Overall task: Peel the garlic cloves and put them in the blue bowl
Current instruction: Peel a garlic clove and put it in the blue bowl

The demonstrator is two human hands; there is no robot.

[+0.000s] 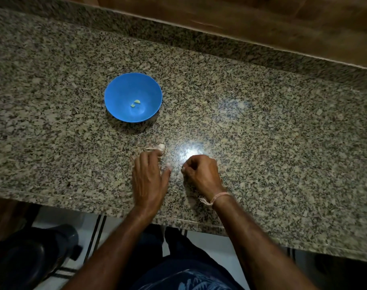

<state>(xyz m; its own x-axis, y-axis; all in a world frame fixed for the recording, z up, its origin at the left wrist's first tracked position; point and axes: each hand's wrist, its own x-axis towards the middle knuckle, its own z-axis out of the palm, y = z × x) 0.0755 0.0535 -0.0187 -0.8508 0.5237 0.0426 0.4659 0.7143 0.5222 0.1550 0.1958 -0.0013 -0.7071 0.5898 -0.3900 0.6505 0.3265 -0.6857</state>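
L grip (pixel 150 176) by garlic (pixel 160 147); bowl (pixel 117 97) w/ cloves (pixel 136 103)

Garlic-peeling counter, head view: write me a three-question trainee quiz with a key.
1. True or false: the blue bowl already holds peeled garlic pieces.
2. Which hand has fingers reaching the unpeeled garlic? A) left hand B) right hand
3. Fill in: the right hand's fingers are ____ above the granite counter.

Key: 1 true; 2 A; 3 curled. Whether that curled grip holds anything cannot be seen.
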